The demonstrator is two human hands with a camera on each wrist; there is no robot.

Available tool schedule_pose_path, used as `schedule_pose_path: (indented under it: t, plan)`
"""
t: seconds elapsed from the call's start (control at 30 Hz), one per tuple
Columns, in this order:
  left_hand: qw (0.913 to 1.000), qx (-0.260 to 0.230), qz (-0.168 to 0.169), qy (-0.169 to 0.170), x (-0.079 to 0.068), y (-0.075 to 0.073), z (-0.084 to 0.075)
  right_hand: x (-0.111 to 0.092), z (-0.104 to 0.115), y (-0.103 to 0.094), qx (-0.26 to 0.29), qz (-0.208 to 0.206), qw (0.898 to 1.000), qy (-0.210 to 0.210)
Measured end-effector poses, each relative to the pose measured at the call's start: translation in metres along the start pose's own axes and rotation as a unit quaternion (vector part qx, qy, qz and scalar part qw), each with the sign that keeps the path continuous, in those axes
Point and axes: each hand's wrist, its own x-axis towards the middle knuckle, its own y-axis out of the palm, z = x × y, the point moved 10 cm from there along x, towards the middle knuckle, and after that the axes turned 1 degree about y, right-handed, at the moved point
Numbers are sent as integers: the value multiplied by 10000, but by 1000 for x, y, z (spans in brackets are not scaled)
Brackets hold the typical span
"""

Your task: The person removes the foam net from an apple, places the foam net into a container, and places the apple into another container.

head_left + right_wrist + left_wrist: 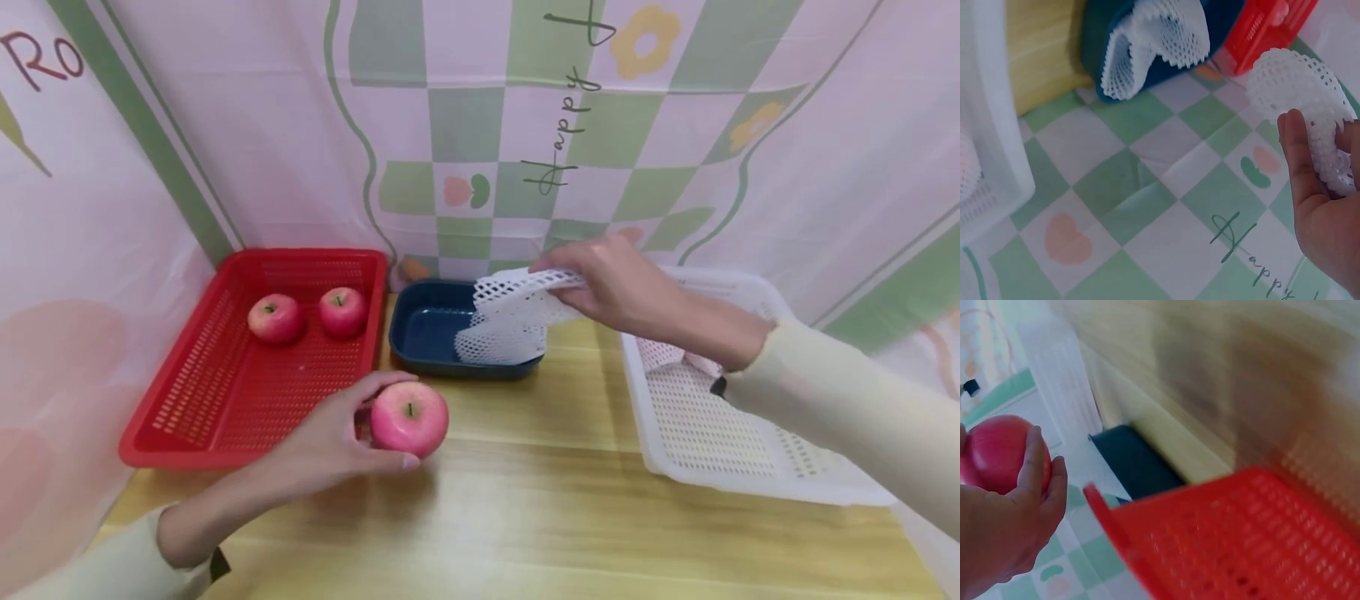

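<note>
My left hand (333, 442) grips a red apple (411, 419) with thumb and fingers at its sides, above the table just right of the red basket (247, 454). The left wrist view also shows the apple (1005, 453) in the fingers. In my right hand (626, 287) is a white foam net sleeve (1282, 81), pinched over the dark blue tub (420, 362). Another white foam net (1179, 25) lies in that tub. Two more apples, one on the left (276, 319) and one on the right (342, 312), sit in the red basket.
On the right stands a white basket (648, 433), partly behind my right forearm, with net-covered pinkish items (660, 354) inside. A patterned cloth (465, 125) hangs behind the wooden table (525, 517) and along its sides.
</note>
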Motion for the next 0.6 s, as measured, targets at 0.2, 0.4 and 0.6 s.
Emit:
schedule_pose_path:
  t: [0.2,0.4,0.6]
  plan:
    - [9986,222,-253,-406,-7,-27,3,24,-16,7,-71,177,9997,161]
    - [9971,49,-426,-634,-11,-50,6,43,-28,19,-91,429,9982,404]
    - [9961,25,-447,-765,-13,-71,11,60,-32,41,9,735,9964,433]
